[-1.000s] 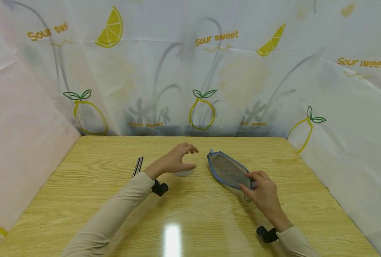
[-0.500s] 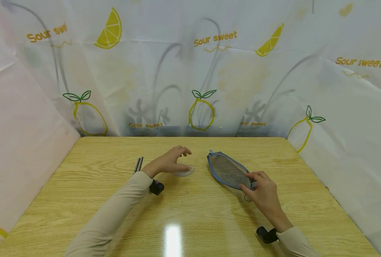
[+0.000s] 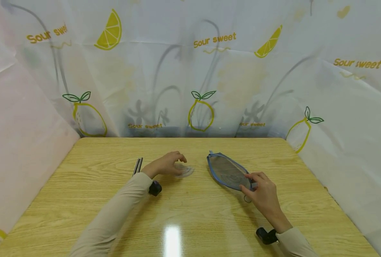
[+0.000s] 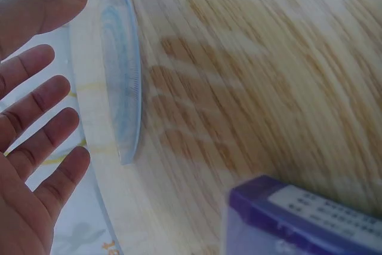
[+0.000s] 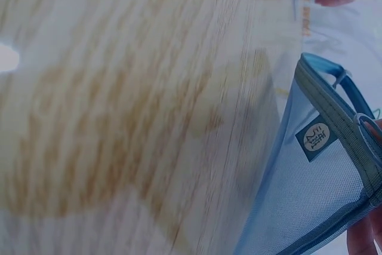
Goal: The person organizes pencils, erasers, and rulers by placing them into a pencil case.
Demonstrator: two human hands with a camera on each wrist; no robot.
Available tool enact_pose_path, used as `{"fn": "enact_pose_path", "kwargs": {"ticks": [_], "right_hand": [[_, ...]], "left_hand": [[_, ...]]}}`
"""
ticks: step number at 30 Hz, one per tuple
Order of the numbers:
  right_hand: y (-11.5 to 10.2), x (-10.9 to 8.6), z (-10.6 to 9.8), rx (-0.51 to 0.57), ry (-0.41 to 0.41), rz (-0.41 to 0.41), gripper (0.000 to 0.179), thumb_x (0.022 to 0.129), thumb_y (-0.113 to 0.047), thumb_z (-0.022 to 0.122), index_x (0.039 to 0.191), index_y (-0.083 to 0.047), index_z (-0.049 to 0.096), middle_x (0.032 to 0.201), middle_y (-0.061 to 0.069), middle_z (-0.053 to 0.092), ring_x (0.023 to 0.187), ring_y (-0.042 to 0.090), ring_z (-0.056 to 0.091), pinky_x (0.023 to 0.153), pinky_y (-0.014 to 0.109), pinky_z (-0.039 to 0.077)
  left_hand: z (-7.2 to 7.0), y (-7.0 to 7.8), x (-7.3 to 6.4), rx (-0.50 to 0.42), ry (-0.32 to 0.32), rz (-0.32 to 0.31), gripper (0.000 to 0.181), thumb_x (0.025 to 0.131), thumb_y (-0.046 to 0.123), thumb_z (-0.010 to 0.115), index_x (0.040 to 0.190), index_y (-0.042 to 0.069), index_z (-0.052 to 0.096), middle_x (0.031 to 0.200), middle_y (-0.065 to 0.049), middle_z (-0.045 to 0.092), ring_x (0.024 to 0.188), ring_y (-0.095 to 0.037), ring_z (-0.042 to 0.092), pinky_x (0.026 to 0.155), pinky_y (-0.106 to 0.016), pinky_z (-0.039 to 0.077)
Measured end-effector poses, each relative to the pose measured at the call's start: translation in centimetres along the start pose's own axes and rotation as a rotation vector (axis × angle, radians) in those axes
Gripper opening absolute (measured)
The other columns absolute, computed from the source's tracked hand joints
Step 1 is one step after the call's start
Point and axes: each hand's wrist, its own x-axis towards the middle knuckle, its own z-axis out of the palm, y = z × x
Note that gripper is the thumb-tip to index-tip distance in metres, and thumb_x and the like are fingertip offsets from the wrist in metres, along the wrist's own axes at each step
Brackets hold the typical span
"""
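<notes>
A clear semicircular protractor (image 3: 187, 171) lies flat on the table, partly hidden behind my left hand (image 3: 165, 165). In the left wrist view the fingers are loosely bent beside the protractor (image 4: 123, 82), with nothing gripped between them. My right hand (image 3: 263, 192) pinches the near right end of a blue mesh zipper pouch (image 3: 226, 167) between thumb and fingers. The pouch's mouth gapes, and a faint patterned shape shows through its mesh. A sewn label (image 5: 316, 138) and a ring (image 5: 362, 125) appear on the pouch in the right wrist view.
Thin black-and-silver sticks (image 3: 138, 166) lie left of my left wrist, partly behind the sleeve. A purple box with a white label (image 4: 298, 219) shows low in the left wrist view. A printed lemon curtain (image 3: 164, 71) borders the back and sides of the wooden table (image 3: 209, 221).
My left hand has drawn slightly left and lowered toward the protractor, its fingers curling in a little more. The right hand keeps the pouch in the same place.
</notes>
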Motion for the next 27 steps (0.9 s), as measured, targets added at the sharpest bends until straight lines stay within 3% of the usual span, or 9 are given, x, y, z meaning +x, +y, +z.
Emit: {"fn": "enact_pose_path", "kwargs": {"ticks": [11, 27], "right_hand": [[-0.2, -0.1, 0.1, 0.007, -0.003, 0.003, 0.039, 0.060, 0.004, 0.089, 0.095, 0.003, 0.071, 0.093, 0.014, 0.062, 0.070, 0.022, 0.062, 0.053, 0.029, 0.053], [-0.2, 0.0, 0.0, 0.001, 0.001, -0.007, 0.039, 0.060, 0.005, 0.089, 0.095, 0.003, 0.071, 0.093, 0.014, 0.062, 0.072, 0.022, 0.062, 0.052, 0.029, 0.053]], "left_hand": [[0.7, -0.9, 0.1, 0.112, -0.014, -0.019, 0.048, 0.083, 0.018, 0.078, 0.124, 0.000, 0.061, 0.116, -0.010, 0.057, 0.107, -0.029, 0.055, 0.092, -0.042, 0.045], [0.8, -1.2, 0.2, 0.071, -0.010, -0.036, 0.048, 0.084, 0.020, 0.077, 0.124, -0.001, 0.061, 0.113, -0.010, 0.055, 0.100, -0.026, 0.053, 0.085, -0.040, 0.047]]}}
